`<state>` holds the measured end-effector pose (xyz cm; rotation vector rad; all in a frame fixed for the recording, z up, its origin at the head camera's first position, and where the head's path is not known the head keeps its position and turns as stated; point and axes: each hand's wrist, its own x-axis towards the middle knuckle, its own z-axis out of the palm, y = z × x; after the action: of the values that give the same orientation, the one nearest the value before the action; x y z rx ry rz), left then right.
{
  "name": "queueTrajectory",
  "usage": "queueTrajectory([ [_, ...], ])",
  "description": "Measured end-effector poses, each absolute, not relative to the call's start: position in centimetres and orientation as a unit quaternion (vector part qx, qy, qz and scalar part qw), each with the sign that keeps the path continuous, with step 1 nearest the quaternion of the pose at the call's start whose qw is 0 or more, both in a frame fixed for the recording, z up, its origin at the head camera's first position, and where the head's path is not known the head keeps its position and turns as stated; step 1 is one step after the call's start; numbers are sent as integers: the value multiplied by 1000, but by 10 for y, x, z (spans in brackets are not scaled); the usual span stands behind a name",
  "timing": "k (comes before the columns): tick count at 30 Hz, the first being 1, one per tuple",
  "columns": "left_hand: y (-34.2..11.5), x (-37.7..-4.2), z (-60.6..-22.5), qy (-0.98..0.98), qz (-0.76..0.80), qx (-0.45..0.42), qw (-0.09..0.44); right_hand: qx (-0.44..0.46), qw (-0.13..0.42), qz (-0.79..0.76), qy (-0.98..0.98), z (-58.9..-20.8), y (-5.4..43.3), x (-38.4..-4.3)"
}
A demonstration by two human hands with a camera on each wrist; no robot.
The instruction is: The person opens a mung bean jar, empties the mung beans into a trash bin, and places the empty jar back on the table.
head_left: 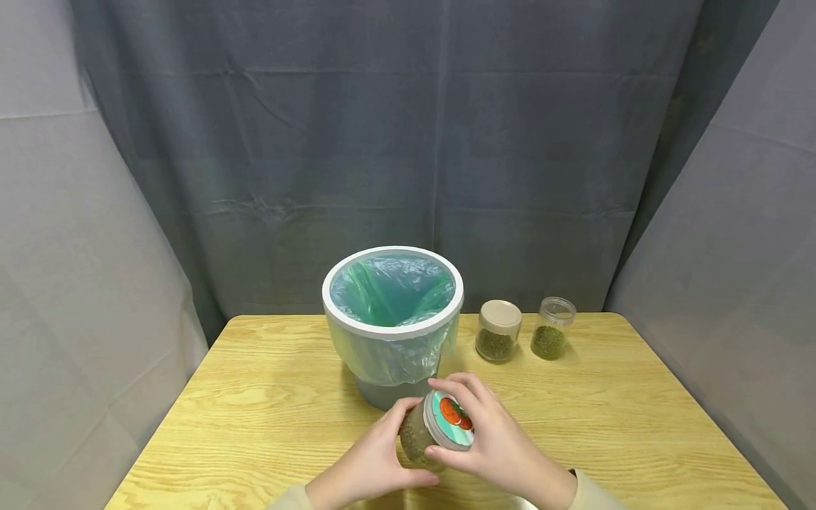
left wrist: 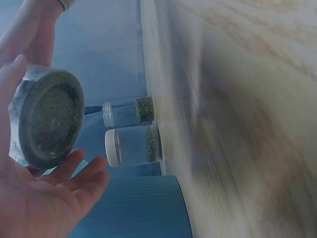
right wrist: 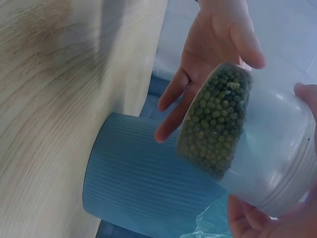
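A clear plastic jar [head_left: 414, 433] of small green beans [right wrist: 215, 121] is tilted above the table's near side. Its round lid [head_left: 455, 421] carries a teal label with red tomatoes. My right hand [head_left: 494, 443] grips the jar at the lid end, thumb and fingers on opposite sides. Beside the jar's lower end is my left hand [head_left: 376, 457], palm turned toward it, its fingers spread and only loosely bent. In the right wrist view that hand's lower fingers stand apart from the jar. The left wrist view shows the jar's base, beans lying against it.
Just beyond my hands stands a ribbed bin [right wrist: 143, 171] with a white rim [head_left: 326, 297] and green liner bag [head_left: 366, 294]. Two more bean jars stand at the back right, one with a beige lid [head_left: 500, 314], one with a clear top [head_left: 557, 312]. Grey cloth surrounds the wooden table [head_left: 268, 404].
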<state>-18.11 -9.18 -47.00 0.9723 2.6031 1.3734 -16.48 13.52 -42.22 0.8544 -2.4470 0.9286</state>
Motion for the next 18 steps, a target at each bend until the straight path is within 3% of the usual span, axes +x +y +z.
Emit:
queueTrajectory([
  [18, -81, -180, -466, 807, 506, 304, 21, 307, 171, 365, -862, -423, 132, -163],
])
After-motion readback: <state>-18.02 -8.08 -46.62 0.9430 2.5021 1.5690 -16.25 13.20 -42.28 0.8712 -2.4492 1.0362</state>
